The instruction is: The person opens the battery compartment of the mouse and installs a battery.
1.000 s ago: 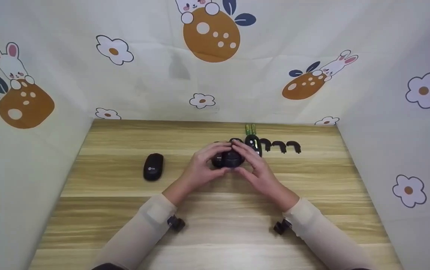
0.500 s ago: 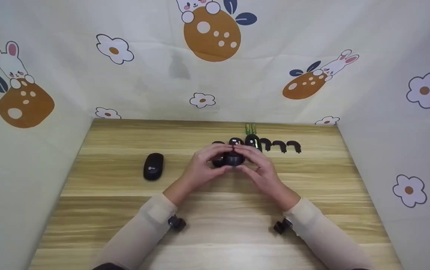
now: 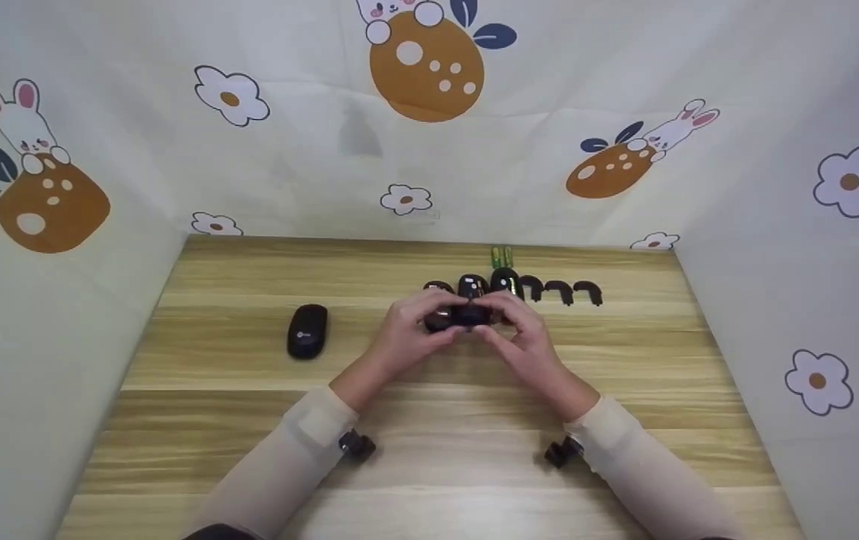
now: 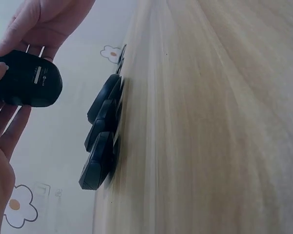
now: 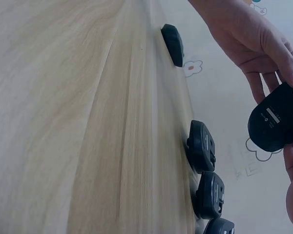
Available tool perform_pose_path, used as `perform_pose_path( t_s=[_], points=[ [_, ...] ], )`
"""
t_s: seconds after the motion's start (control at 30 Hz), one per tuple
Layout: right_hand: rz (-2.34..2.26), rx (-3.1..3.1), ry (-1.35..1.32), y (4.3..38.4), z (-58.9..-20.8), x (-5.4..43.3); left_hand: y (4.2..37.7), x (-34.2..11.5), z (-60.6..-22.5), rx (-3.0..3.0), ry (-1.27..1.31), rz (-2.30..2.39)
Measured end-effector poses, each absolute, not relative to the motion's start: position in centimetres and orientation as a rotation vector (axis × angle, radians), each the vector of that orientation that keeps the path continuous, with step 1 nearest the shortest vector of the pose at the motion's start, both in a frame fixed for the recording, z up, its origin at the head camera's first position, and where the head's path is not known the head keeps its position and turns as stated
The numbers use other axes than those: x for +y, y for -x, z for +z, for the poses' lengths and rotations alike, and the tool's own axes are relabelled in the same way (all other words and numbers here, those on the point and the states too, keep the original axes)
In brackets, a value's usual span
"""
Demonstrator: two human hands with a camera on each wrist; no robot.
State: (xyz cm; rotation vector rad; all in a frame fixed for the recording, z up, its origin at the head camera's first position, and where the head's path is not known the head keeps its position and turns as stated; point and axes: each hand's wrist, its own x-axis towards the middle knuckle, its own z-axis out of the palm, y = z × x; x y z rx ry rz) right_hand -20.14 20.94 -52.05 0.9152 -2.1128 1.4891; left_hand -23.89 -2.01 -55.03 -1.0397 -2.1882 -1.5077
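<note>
One black mouse (image 4: 31, 84), pinched by left grip (image 3: 410, 328) and right grip (image 3: 524, 330) above desk (image 3: 429, 442). Possible fault: shallow hold slips, dropping it onto neighbouring mice (image 5: 202, 146).

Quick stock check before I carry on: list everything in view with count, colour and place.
Table: 1, wood-brown, beneath the work.
Held mouse: 1, black, raised above the table.
Row mice: 3, black, side by side on the table's far half, partly hidden in the head view.
Lone mouse: 1, black, on the person's left.
Curved pieces: 3, black, in line right of the row.
Batteries: 2, green, behind the row's right end.
Cloth: cream, patterned, around the far and side edges.
Sleeves: 2, pale, one per arm.
Wrist cameras: 2, black, one per cuff.
Left hand: 1, gripping the held mouse.
Right hand: 1, gripping it too.
</note>
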Motion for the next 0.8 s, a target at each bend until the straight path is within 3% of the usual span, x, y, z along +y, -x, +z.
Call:
perform_pose_path(
  t_s=[0.37, 0.8],
  points=[
    [1.518, -2.114, -0.962, 21.9, -55.1, 21.6, 24.0, -1.8, -55.1, -2.161, 1.021, -1.472],
    [1.529, -2.136, -1.033, 22.0, -55.2, 21.8, 24.1, -1.5, -55.4, -2.163, 1.022, -1.519]
  ],
)
